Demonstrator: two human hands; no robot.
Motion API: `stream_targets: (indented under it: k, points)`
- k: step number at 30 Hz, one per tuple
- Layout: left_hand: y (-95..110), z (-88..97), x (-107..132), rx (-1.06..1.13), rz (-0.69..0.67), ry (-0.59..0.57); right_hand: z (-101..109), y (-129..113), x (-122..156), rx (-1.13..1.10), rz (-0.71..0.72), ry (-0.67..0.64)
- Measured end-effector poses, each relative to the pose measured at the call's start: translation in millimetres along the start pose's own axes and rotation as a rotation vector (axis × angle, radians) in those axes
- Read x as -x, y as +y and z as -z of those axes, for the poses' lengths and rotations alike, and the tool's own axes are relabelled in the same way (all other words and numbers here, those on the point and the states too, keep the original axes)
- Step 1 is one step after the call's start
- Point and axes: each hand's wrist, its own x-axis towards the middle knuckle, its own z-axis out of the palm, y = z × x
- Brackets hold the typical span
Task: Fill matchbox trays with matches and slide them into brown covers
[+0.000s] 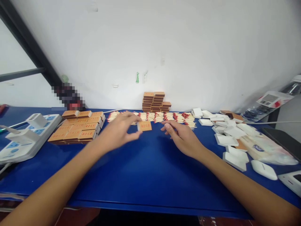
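My left hand (123,130) grips a small orange matchbox (145,126) with red lettering, its white end toward my thumb and fingers. The box is held above the blue table, in front of the loose matches. To the right, my right hand (180,135) is closed, thumb pressed against curled fingers; whatever may be between them is hidden. Just behind both hands lies a long row of loose red-tipped matches (180,117). A stack of matchboxes (153,101) stands against the wall behind that row. On the left sits a block of stacked matchboxes (78,129).
White inner trays (225,139) lie heaped on the right, beside a tissue pack (268,147), a white earphone case (264,169) and a dark phone (284,141). A plastic bottle (265,103) leans behind them. At the left is a power strip (33,135) with plugs and cables.
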Motion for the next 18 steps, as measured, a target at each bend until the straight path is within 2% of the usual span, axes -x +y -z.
stream_targets:
  k: [4, 6, 8, 10, 12, 18]
  points:
    - [-51, 66.2, 0, -0.143, 0.048, 0.096, 5, -4, -2, 0.078, 0.042, 0.030]
    - [-84, 93.6, 5, -0.224, 0.117, 0.085, 6, -6, -2, 0.108, 0.054, 0.023]
    - [-114, 110.7, 15, -0.285, 0.197, 0.020, 5, -7, -2, 0.124, 0.060, 0.005]
    - [-138, 116.4, 26, -0.318, 0.273, -0.017, 4, -7, -2, 0.125, 0.063, -0.016]
    - [-153, 113.5, 35, -0.325, 0.306, -0.033, 2, -6, -2, 0.125, 0.062, -0.031]
    - [-171, 102.3, 44, -0.325, 0.362, -0.053, 2, -4, -2, 0.141, 0.061, -0.042]
